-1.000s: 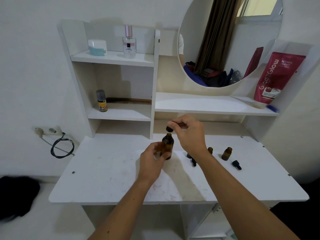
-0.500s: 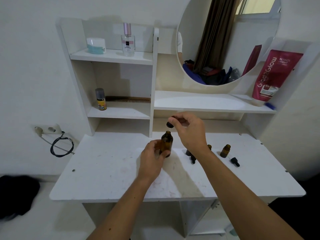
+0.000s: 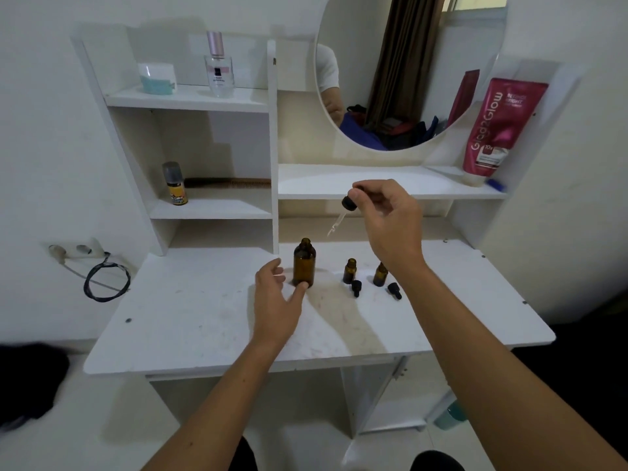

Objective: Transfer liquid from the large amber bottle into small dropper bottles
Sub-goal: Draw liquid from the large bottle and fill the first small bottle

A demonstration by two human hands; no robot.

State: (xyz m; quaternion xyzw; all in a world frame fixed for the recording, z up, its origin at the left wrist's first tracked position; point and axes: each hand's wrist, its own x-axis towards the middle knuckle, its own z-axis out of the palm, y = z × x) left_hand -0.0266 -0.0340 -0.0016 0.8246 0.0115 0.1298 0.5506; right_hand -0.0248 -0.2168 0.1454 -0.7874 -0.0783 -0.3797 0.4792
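Large amber bottle (image 3: 304, 263): upright near the middle of the white desk (image 3: 190, 321), neck open, cap off.
Right hand (image 3: 387, 222): raised above the desk, thumb and fingertips pinched on the black bulb of a dropper (image 3: 346, 207); glass pipette hanging tilted, tip above and just right of the big bottle's mouth, apart from it.
Left hand (image 3: 275, 297): loosely open beside the large bottle, thumb tip touching its base, holding nothing.
Small dropper bottles: one (image 3: 350, 270) right of the large bottle, a second (image 3: 380, 274) partly hidden behind the right wrist; both uncapped.
Loose droppers: two black-capped ones (image 3: 356, 287) (image 3: 395, 290) lying on the desk in front of the small bottles.
Progress: early, by the look of it. Caps off, dropper lifted clear; liquid in the pipette or the small bottles too small to tell. Filling and recapping both small bottles likely left.
Surface: scuffed white top with a brownish stain near the bottles.
Room: white shelving with a perfume bottle (image 3: 219, 68), jar, small spray can and comb; round mirror (image 3: 407, 62); pink tube (image 3: 499, 127) on the right shelf; wall socket with black cable on the left.
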